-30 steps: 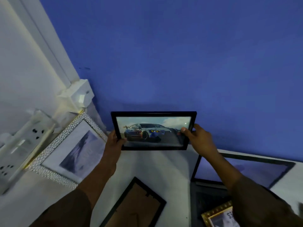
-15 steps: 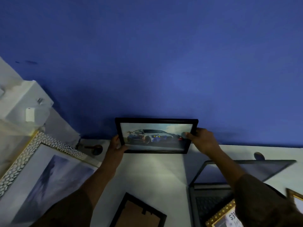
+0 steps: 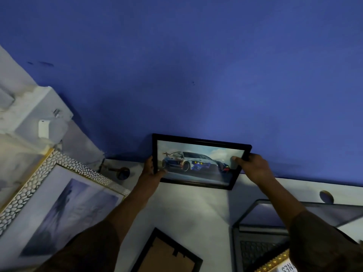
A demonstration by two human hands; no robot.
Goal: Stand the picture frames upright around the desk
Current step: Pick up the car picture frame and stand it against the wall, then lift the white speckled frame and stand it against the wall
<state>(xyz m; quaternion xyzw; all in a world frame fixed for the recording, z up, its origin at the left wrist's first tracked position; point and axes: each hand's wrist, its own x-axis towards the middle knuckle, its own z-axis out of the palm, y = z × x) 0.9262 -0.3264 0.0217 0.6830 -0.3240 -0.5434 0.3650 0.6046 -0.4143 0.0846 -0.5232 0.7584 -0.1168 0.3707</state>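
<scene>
A black-framed car picture (image 3: pixel 198 160) stands upright at the back of the white desk (image 3: pixel 196 209), close against the blue wall. My left hand (image 3: pixel 150 170) grips its lower left corner and my right hand (image 3: pixel 253 167) holds its right edge, thumb on the glass. A large white pebble-bordered frame (image 3: pixel 64 203) leans at the left. A black frame (image 3: pixel 167 254) lies face down near the front. A gold-bordered frame (image 3: pixel 279 265) shows at the bottom right, partly behind my right sleeve.
An open laptop (image 3: pixel 261 238) sits at the right, its screen tilted back. A white switch box (image 3: pixel 45 122) juts from the left wall. Two round cable holes (image 3: pixel 326 196) mark the desk's back edge, the other (image 3: pixel 122 173) left of the car picture.
The car picture has moved back toward the blue wall and a little to the right, both hands still holding it. The view has swung right and closer.
</scene>
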